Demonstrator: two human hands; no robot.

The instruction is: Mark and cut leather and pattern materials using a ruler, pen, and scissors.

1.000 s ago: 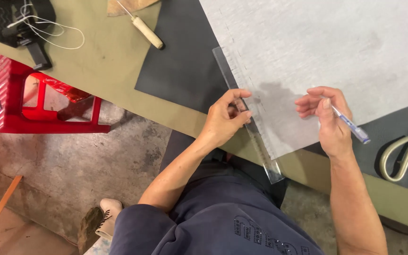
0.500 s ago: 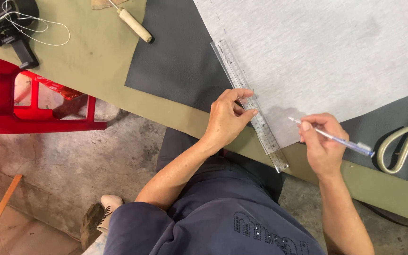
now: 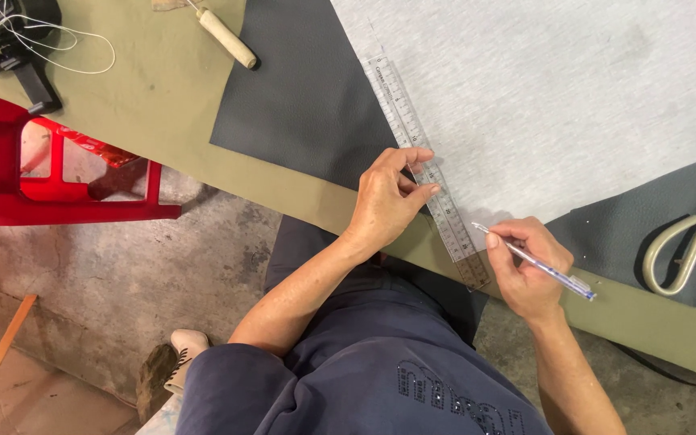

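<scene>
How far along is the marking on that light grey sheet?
Placed: the clear plastic ruler lies along the light grey sheet's left edge, pinned by the left hand. In hand: the right hand holds a blue pen with its tip at the ruler's near end. No drawn line is visible; the scissors lie untouched.

From where I'm standing the scissors [image 3: 690, 258] only half show, the blades run off the right edge. The wooden-handled tool [image 3: 225, 36] loses its working end at the top edge. The left hand [image 3: 388, 201] covers a stretch of the clear ruler [image 3: 424, 165], and its markings are too small to read. The pen [image 3: 537, 262] barrel is partly buried in the right hand [image 3: 525, 270].
</scene>
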